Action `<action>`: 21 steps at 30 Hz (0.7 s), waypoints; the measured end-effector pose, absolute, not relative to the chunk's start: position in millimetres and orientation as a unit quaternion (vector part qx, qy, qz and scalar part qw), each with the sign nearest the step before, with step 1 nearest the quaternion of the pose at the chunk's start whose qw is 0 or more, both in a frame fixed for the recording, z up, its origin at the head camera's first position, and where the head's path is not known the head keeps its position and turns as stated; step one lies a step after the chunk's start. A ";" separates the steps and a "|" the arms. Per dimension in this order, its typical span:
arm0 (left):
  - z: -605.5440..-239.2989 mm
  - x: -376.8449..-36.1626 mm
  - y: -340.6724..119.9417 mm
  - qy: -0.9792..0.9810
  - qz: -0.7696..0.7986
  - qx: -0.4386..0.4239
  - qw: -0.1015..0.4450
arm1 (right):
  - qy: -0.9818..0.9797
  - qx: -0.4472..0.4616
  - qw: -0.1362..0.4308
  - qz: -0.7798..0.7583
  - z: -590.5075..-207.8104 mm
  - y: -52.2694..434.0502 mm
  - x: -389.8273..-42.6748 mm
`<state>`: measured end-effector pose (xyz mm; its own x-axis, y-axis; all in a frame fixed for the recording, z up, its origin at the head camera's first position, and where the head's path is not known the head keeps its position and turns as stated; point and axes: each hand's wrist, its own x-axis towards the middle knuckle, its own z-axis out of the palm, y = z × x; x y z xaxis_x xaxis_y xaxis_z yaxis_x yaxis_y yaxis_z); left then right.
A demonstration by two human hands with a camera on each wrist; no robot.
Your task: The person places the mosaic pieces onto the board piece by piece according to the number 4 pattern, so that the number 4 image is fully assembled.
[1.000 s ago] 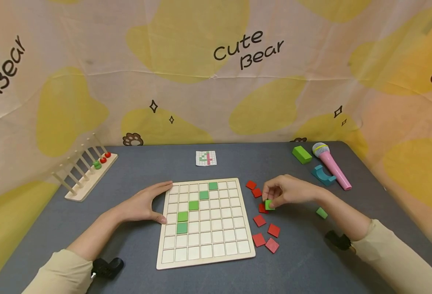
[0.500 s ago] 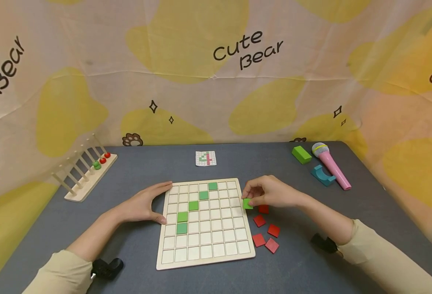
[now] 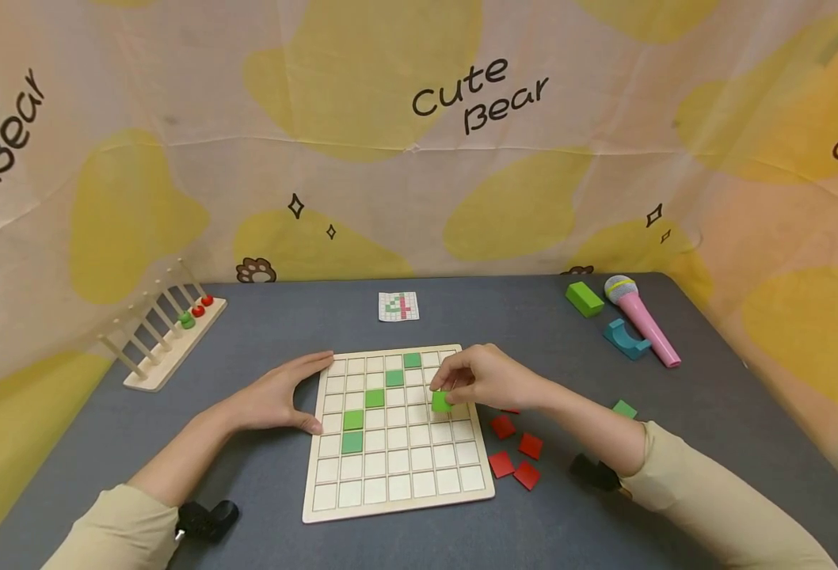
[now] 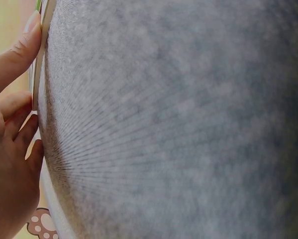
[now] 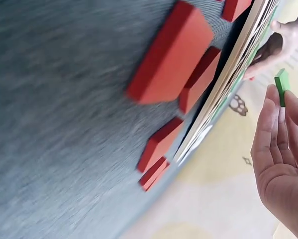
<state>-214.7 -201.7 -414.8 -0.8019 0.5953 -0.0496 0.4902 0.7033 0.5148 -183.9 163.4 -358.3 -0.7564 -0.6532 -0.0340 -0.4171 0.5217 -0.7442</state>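
A wooden grid board (image 3: pixel 405 511) lies on the dark table, with several green tiles (image 3: pixel 375 398) set in its squares in a slanting line. My left hand (image 3: pixel 269 400) rests against the board's left edge, thumb and fingers spread along it; the left wrist view shows the thumb (image 4: pixel 22 50) at the rim. Between thumb and fingertips, my right hand (image 3: pixel 493 380) pinches a light green square tile (image 3: pixel 441 402) over the right part of the board. In the right wrist view the pinched tile (image 5: pixel 282 85) appears edge-on, raised above the board.
Red tiles (image 3: pixel 503 427) lie right of the board, some hidden by the right hand. A green tile (image 3: pixel 624 408), green block (image 3: pixel 585 299), blue arch (image 3: pixel 626 340) and pink microphone (image 3: pixel 649 328) lie farther right. A pattern card (image 3: pixel 398 306) is behind; a pegged stand (image 3: pixel 177 348) is left.
My right hand has carried the green tile leftward from above the red tiles to over the board. The left hand has stayed at the board's edge.
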 end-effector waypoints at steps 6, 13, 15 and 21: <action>-414.1 -214.2 -202.1 0.915 0.247 0.301 0.102 | 0.858 -0.321 0.153 -0.371 -359.4 143.6 -186.1; -415.1 -215.0 -203.2 0.916 0.249 0.299 0.102 | 0.858 -0.339 0.145 -0.357 -356.0 122.0 -191.3; -415.3 -215.3 -203.2 0.915 0.250 0.301 0.100 | 0.855 -0.344 0.149 -0.359 -353.8 116.4 -192.4; -415.2 -215.6 -202.4 0.913 0.253 0.302 0.101 | 0.849 -0.350 0.156 -0.364 -347.7 100.7 -194.9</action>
<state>-215.6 -202.4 -415.2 -0.7964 0.6039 -0.0324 0.5013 0.6891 0.5233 -194.9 100.7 -347.7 -0.7065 -0.7076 -0.0110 -0.4804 0.4909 -0.7268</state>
